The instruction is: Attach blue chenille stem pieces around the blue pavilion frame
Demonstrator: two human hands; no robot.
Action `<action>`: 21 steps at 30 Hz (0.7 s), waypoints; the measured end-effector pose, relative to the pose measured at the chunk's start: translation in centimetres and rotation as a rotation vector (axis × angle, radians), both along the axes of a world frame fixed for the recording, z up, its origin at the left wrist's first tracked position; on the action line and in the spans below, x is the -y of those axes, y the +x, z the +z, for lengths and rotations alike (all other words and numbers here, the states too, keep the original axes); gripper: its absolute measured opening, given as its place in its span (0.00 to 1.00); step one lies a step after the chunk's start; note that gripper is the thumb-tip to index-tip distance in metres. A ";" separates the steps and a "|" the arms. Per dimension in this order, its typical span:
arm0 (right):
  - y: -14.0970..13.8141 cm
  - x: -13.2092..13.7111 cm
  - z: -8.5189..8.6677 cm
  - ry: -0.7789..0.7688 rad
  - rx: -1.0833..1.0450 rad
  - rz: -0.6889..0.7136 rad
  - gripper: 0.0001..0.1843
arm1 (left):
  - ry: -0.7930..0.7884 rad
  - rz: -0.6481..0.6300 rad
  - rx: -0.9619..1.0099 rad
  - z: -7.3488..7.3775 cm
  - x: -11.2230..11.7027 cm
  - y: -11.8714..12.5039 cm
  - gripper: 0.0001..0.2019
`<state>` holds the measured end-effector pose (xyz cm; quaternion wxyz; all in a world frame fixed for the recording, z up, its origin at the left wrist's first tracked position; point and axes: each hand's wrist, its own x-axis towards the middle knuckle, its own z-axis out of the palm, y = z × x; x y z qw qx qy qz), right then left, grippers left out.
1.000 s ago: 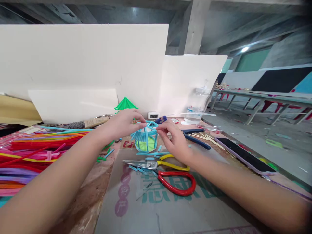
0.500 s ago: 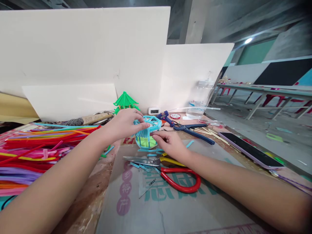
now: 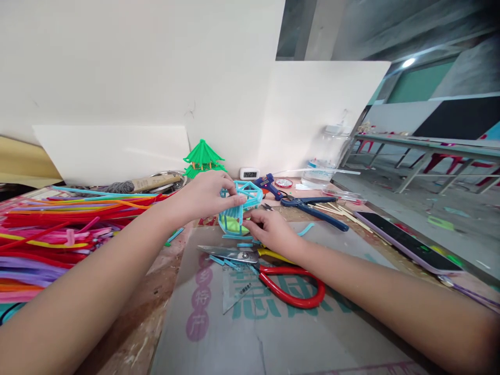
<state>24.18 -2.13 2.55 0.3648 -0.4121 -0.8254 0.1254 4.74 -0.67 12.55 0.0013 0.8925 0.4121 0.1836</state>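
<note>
A small light-blue pavilion model [image 3: 239, 208] made of straw-like sticks, with a green floor, stands tilted at the middle of the table. My left hand [image 3: 207, 195] pinches its roof from the left, fingers closed on the blue frame. My right hand [image 3: 269, 229] rests low at the model's base on the right, fingers curled against it. Cut blue stick pieces [image 3: 224, 260] lie in front of the model.
Red-handled scissors [image 3: 289, 284] and a yellow-handled tool [image 3: 273, 254] lie on a grey mat [image 3: 250, 333] near my right wrist. A heap of coloured sticks [image 3: 47, 234] fills the left. A green pavilion [image 3: 203, 156], blue glue gun [image 3: 269, 185], blue pliers [image 3: 312, 205] and phone [image 3: 406, 239] lie behind and right.
My right hand dropped from the model's roof to its base. The model has tipped to the right under my left hand. The camera came closer and lower.
</note>
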 end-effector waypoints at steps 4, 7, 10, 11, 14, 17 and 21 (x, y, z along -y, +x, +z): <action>0.0 0.3 0.4 -0.009 -0.005 0.000 0.13 | 0.020 -0.029 0.009 -0.1 0.0 0.0 0.18; 0.4 0.8 1.0 0.004 -0.080 0.007 0.19 | 0.020 -0.036 0.033 -0.1 0.1 0.0 0.18; 0.7 1.4 1.5 0.020 -0.165 0.040 0.24 | 0.014 -0.039 0.043 -0.1 0.1 0.0 0.18; 0.8 1.7 1.6 0.026 -0.167 0.054 0.24 | 0.015 -0.040 0.042 -0.1 0.1 0.0 0.18; 0.6 2.3 2.0 0.041 -0.098 0.070 0.25 | 0.015 -0.034 0.033 0.0 0.2 0.0 0.18; 0.0 2.8 2.2 0.020 -0.031 0.071 0.25 | 0.017 -0.025 0.029 0.0 0.1 -0.1 0.19; -0.5 3.3 2.0 -0.020 -0.022 0.041 0.22 | 0.019 -0.012 0.035 0.0 0.1 -0.1 0.21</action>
